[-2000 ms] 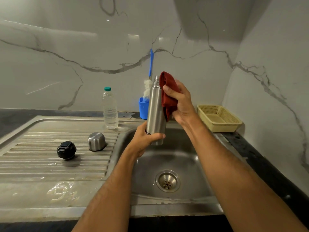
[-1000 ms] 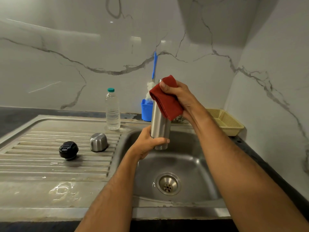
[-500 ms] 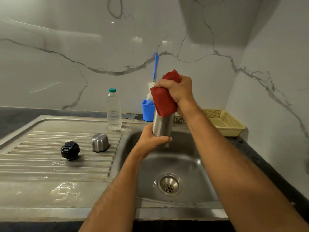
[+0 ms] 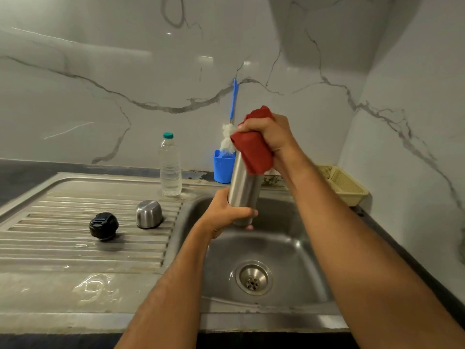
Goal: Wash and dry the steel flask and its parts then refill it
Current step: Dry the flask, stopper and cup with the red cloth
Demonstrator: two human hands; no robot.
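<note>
I hold the steel flask [image 4: 243,187] upright over the sink basin [image 4: 281,248]. My left hand [image 4: 226,214] grips its lower end. My right hand [image 4: 270,133] grips a red cloth [image 4: 254,149] wrapped over the flask's top, which hides the mouth. On the draining board [image 4: 75,253] to the left stand the flask's black stopper [image 4: 103,225] and its steel cup lid [image 4: 149,214], upside down.
A clear water bottle [image 4: 170,166] with a green cap stands behind the board. A blue cup [image 4: 222,167] holding a bottle brush [image 4: 232,109] sits at the wall. A yellow basket [image 4: 342,183] is at the right. A puddle [image 4: 93,289] lies on the front of the counter.
My right hand has brought the red cloth from the flask's side up over its top and closed round it. The left hand has kept its grip on the base.
</note>
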